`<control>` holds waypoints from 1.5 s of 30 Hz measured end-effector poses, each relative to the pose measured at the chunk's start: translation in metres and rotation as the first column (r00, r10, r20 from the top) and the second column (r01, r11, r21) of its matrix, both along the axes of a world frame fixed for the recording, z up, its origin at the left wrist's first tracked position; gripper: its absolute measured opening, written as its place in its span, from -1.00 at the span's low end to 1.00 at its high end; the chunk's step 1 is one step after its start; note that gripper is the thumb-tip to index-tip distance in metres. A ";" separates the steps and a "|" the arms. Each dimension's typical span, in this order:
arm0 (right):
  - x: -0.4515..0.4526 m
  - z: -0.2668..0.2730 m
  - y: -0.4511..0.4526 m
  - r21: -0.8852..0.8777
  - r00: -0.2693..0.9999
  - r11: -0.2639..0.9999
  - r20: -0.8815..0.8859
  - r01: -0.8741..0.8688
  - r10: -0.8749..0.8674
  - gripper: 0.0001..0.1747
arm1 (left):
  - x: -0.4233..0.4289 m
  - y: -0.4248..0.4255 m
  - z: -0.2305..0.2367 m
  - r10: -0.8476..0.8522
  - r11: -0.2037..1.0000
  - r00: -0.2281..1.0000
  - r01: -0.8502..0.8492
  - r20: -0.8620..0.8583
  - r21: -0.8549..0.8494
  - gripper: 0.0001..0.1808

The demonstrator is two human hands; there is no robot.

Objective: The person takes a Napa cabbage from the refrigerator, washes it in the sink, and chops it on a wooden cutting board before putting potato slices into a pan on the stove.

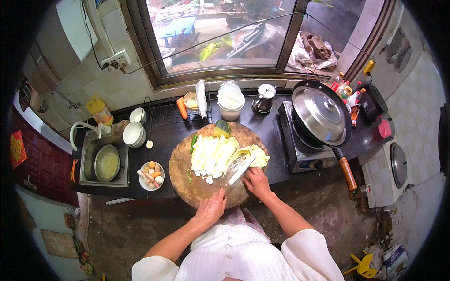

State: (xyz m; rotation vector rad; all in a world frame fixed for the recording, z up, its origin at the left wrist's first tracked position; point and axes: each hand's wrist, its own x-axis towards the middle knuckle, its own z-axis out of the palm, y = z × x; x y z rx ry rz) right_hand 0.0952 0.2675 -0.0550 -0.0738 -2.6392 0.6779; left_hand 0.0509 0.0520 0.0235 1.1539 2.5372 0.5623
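A round wooden chopping board [182, 165] lies before me at the counter's front edge. Sliced napa cabbage [212, 154] is heaped on its middle, and a leafy cabbage piece [259, 155] is at its right. My right hand [257, 182] is beside a long pale strip [242, 171]; whether this is a cabbage rib or a knife blade is unclear. Near the board's front edge, my left hand [212, 207] has its fingers partly bent and nothing visible in them. Behind the cabbage stand a cut piece of dark-green squash [222, 129] and a green chili pepper [194, 143].
On the left are a sink [123, 175] with a metal bowl [107, 163] and a plate [152, 187] of mixed small foods. A lidded wok [320, 114] sits on a gas stove [313, 161] to the right, its wooden handle [348, 174] jutting past the counter edge.
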 end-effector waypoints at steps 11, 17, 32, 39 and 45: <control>0.000 -0.006 0.002 0.033 0.998 0.999 0.055 0.014 -0.015 -0.81 | -0.010 0.025 -0.031 0.056 0.998 0.998 -0.055 0.019 -0.036 -0.77; -0.001 -0.002 0.005 -0.021 1.000 1.000 -0.012 -0.021 0.021 -0.82 | -0.025 0.007 -0.032 0.155 0.988 0.982 -0.153 -0.106 0.022 -0.73; 0.002 0.007 0.008 0.035 0.994 0.995 0.064 -0.092 0.090 -0.76 | -0.029 0.049 -0.027 0.123 0.992 0.979 -0.124 0.164 -0.003 -0.74; 0.021 -0.006 0.013 0.023 0.997 0.998 -0.042 -0.057 0.058 -0.78 | -0.007 0.011 0.002 0.083 0.995 0.995 -0.086 0.047 0.049 -0.76; 0.020 -0.007 0.008 0.057 1.000 0.998 -0.006 -0.017 0.018 -0.76 | 0.014 0.023 -0.012 0.037 0.999 0.996 -0.039 0.081 0.029 -0.78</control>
